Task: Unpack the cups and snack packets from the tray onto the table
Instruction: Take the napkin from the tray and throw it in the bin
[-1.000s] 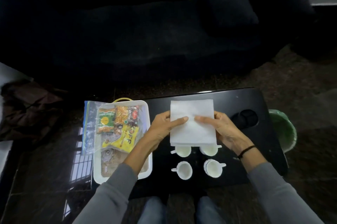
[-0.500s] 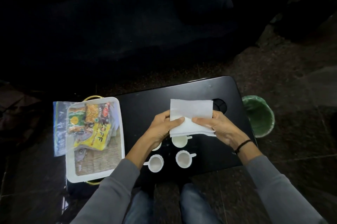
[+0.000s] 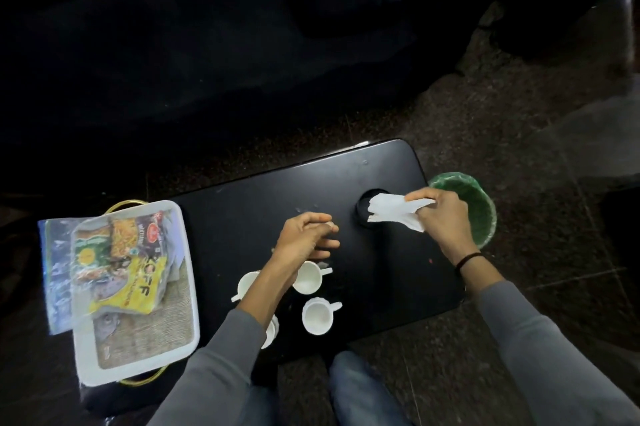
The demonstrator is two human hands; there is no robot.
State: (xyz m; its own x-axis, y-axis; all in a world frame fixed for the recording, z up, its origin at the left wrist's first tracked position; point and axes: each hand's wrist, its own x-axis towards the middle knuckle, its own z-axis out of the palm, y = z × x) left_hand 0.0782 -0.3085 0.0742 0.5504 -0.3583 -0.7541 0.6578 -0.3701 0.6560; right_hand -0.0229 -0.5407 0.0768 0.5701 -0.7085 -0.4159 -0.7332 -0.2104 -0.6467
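A white tray (image 3: 188, 290) sits at the left end of the black table (image 3: 242, 217). In it lies a clear bag of snack packets (image 3: 114, 269), yellow and orange. Several white cups stand on the table near me; one cup (image 3: 318, 316) is fully visible, another (image 3: 309, 278) sits behind my left wrist. My left hand (image 3: 306, 238) hovers above the cups, fingers loosely curled, holding nothing. My right hand (image 3: 440, 217) grips a crumpled white paper napkin (image 3: 391, 212) over the table's right end, beside the green bin.
A green-lined bin (image 3: 479, 203) stands on the floor just right of the table. A round recess (image 3: 363, 209) is in the tabletop under the napkin. A dark sofa fills the far side. My knees are below the table's near edge.
The napkin was held flat by both hands. My left hand has let go, and my right hand has crumpled it and carried it right toward the bin.
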